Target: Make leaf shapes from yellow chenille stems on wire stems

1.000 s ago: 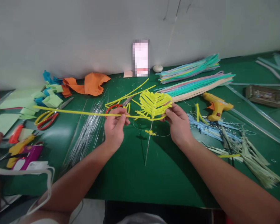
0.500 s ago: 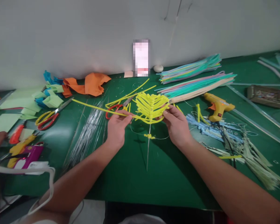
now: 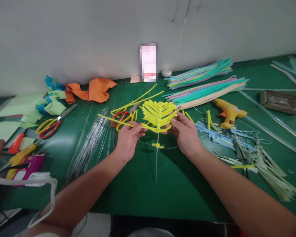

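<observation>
Partly behind yellow leaf, right hand

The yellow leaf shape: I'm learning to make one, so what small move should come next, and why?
I'd probably bend the yellow strip up along the left edge of the leaf shape: the left hand pinches it near the lower left, its end sticks out beyond, and the right hand steadies the other side.

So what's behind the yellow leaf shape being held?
Past the upper left of the yellow leaf shape, scissors and loose yellow strips show. Anything directly behind is covered.
</observation>
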`<state>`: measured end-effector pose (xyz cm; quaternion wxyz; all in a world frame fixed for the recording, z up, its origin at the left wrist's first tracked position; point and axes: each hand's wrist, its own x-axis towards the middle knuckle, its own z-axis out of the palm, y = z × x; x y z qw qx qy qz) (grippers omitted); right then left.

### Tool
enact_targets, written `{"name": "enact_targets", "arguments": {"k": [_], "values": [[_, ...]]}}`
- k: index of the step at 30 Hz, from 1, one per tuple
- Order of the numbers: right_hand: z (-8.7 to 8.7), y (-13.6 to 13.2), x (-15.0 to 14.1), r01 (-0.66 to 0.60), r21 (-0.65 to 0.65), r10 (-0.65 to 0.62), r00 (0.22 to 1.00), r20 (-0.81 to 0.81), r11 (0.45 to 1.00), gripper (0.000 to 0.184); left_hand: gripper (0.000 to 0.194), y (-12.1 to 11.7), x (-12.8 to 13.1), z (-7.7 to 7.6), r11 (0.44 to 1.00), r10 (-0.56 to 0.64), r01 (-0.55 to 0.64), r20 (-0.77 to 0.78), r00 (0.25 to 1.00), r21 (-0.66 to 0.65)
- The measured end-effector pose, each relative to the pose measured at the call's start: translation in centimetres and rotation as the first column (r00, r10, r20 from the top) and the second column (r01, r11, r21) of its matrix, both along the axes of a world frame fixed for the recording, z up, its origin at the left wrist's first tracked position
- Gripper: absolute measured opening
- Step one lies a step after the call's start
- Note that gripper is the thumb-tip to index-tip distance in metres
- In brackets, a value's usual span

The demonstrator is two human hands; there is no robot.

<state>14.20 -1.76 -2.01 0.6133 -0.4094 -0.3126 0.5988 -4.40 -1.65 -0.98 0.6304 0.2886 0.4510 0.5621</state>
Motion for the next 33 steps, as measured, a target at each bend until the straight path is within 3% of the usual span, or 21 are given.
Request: {"name": "enact_targets", "arguments": {"k": [4, 9, 14, 19, 26, 29, 33], "values": [[0.3, 0.0, -0.1, -0.032, -0.092, 0.027, 0.998, -0.055, 0.995, 0.023, 0.023, -0.2, -0.1, -0.3, 0.997, 0.014, -0.009, -0.061, 0.998, 0.081], [0.5, 0.1, -0.1, 0.008, -0.187, -0.03, 0.993, -0.113, 0.982, 0.028, 0.018, -0.4, -0.2, -0.7, 0.975, -0.01, 0.048, -0.175, 0.985, 0.217], [0.0, 0.3, 0.0, 0.039, -0.22, -0.067, 0.991, -0.119, 0.975, 0.037, 0.017, -0.2, 0.0, -1.1, 0.965, -0.021, 0.076, -0.218, 0.976, 0.249], [-0.4, 0.6, 0.1, 0.09, -0.182, -0.112, 0.987, -0.116, 0.979, 0.039, 0.021, 0.3, 0.1, -1.4, 0.97, -0.027, 0.076, -0.211, 0.977, 0.229], [0.2, 0.5, -0.3, 0.087, -0.158, -0.105, 0.989, -0.105, 0.984, 0.043, 0.039, 0.6, 0.0, -1.2, 0.978, -0.092, 0.125, -0.191, 0.977, 0.168], [-0.1, 0.6, -0.3, 0.089, -0.099, -0.093, 0.995, -0.034, 0.991, 0.054, 0.041, 0.6, -0.1, -1.2, 0.976, -0.125, 0.158, -0.206, 0.971, 0.151], [-0.9, 0.5, -0.1, 0.091, 0.073, -0.104, 0.977, 0.188, 0.993, 0.063, 0.045, 0.7, -0.1, -1.3, 0.97, -0.173, 0.206, -0.231, 0.958, 0.128]]}}
